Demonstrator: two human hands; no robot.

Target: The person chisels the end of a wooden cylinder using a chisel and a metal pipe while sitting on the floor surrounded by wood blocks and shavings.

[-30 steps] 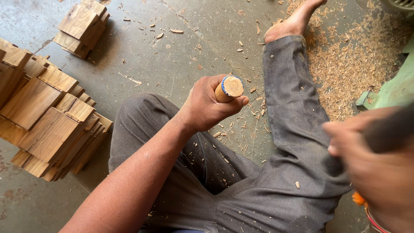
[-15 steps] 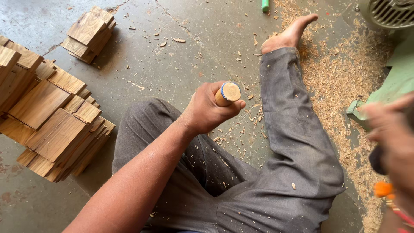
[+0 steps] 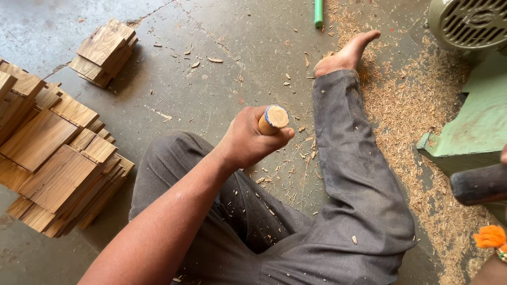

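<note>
The wooden peg (image 3: 274,119) in your left hand (image 3: 252,140) stands nearly upright, its long axis running down into your fist and leaning a little toward your outstretched right leg (image 3: 353,174), with the round cut end facing up at the camera. That end is pale, bare wood ringed by a thin blue band at the rim; the short stretch of shaft showing above your fingers is a warmer orange-brown, and the rest is hidden in your palm. Your left grip is wrapped tight around the peg, held above the floor (image 3: 222,68) between your knees. At the far right edge, a dark, rounded handle (image 3: 478,183) juts in; your right hand is almost wholly out of view there, so you cannot tell how it closes. Stacks of flat wood pieces (image 3: 55,163) lie on the floor to your left, and sawdust (image 3: 406,126) is strewn beside your right leg.
</note>
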